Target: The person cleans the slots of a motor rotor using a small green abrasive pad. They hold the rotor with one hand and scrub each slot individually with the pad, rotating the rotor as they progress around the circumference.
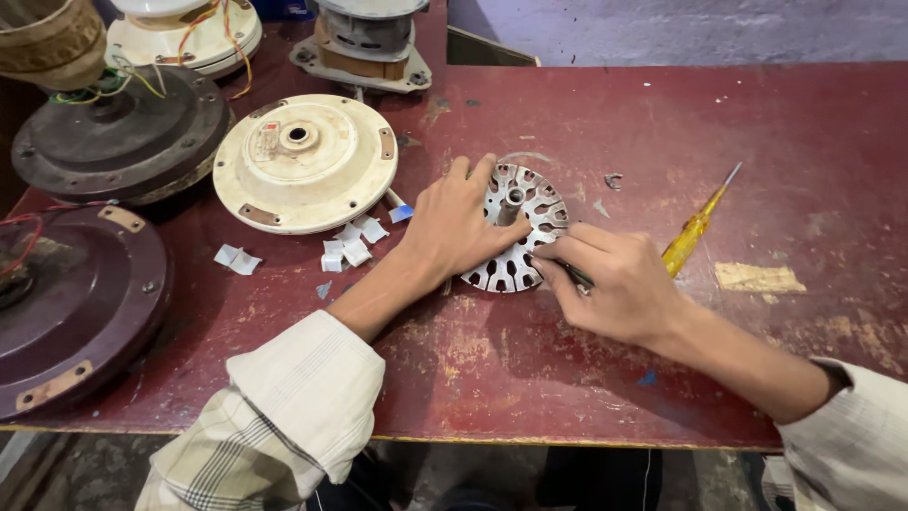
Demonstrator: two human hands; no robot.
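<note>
A round slotted metal stator core [530, 222] with a centre shaft lies flat on the red table [662, 123]. My left hand [456, 227] presses down on its left half, fingers spread over the slots. My right hand [615, 279] rests at its lower right edge and pinches a thin dark tool [577, 276] whose tip meets the core's rim. A yellow-handled screwdriver [697, 227] lies on the table just beyond my right hand, untouched.
A cream fan motor cover [305, 161] sits left of the core, with small white paper scraps [352, 244] beside it. Dark motor housings [118, 137] [71, 303] stand at the far left, more motor parts [364, 43] at the back. A small metal clip [613, 180] lies nearby.
</note>
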